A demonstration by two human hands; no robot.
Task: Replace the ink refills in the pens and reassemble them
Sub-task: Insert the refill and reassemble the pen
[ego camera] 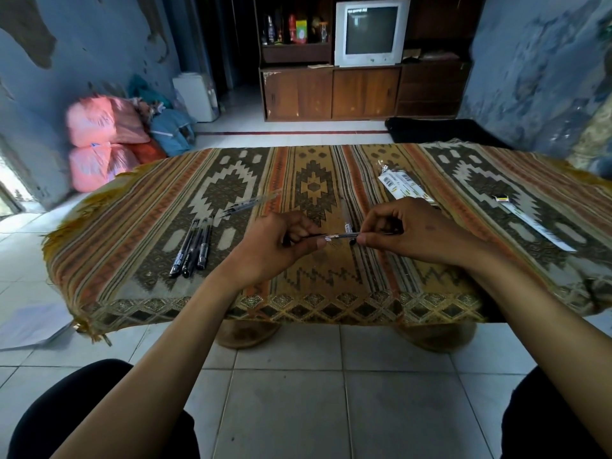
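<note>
My left hand [281,243] and my right hand [407,233] hold the two ends of one pen [342,236] level above the patterned table cloth [132,226]. The left fingers pinch the dark end, and the right fingers pinch the other end. The clear barrel and a silver tip show between them. Three black pens [192,248] lie side by side to the left. One clear pen [246,204] lies slantwise behind them. A clear tube [346,212] lies just behind my hands.
A refill packet with a barcode [402,183] lies at the back right, and a long white packet [533,220] lies further right. The low table stands on white tiles. Pink sacks [99,140] lean against the left wall.
</note>
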